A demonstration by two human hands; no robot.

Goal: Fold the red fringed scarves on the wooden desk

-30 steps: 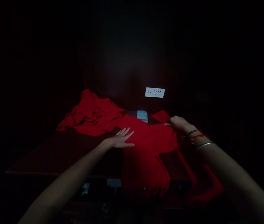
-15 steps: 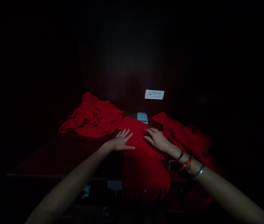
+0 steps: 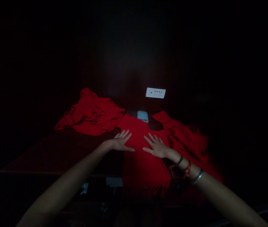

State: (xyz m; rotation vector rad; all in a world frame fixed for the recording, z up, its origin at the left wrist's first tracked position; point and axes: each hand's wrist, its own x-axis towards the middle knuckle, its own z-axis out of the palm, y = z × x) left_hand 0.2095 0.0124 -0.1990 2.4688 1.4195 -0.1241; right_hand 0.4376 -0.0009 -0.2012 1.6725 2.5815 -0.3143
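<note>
**Fringed red cloth [image 3: 139,168] laid flat across the tabletop [image 3: 60,151]**

The fringed red cloth is spread over the middle of the tabletop, with its fringed end draped over the near edge. On its left side the left hand [image 3: 119,143] is placed palm down, fingers splayed; a ring [image 3: 123,136] is worn on one finger. On its right side the right hand [image 3: 156,148] is placed likewise, and a dark band [image 3: 180,160], a red bracelet [image 3: 187,169] and a silver bangle [image 3: 198,177] are worn at the wrist. In both hands the grip is released, the fingers being stretched out over the cloth.

Toward the left rear, a heap of red fabric [image 3: 93,115] is piled. To the right, a bunched red fabric [image 3: 188,138] is seen; whether it is joined to the flat cloth cannot be told. Behind the flat cloth a small pale rectangle [image 3: 142,116] is set, its face blurred. Above it, a white socket plate [image 3: 156,93] is mounted on the dark wall [image 3: 129,66].
</note>
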